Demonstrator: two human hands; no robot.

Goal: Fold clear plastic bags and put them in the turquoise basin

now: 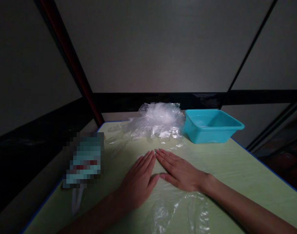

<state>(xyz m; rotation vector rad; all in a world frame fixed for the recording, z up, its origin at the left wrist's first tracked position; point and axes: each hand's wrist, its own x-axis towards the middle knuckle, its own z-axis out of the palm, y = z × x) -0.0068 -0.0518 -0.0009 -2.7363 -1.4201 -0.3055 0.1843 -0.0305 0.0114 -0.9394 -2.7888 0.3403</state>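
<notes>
My left hand [140, 183] lies flat, palm down, with its fingers stretched forward and holding nothing. Beside it my right hand [181, 170] is flat in the same way, fingers pointing inward and forward. The fingertips and thumbs of both hands nearly meet. Beneath them a thin, clear disposable plastic glove [180, 213] is spread on the table; its crinkled part shows towards me, and the hands cover much of the rest. Past my fingertips sits a loose heap of clear plastic gloves [160, 118], some with finger shapes splayed over the tabletop.
A turquoise plastic basin [211, 133] stands at the back right of the pale green table [248, 182], beside the heap. At the left edge is a blurred-out package [86, 159] with a white strip [77, 198] near it. Panelled walls [158, 45] rise behind and to the left.
</notes>
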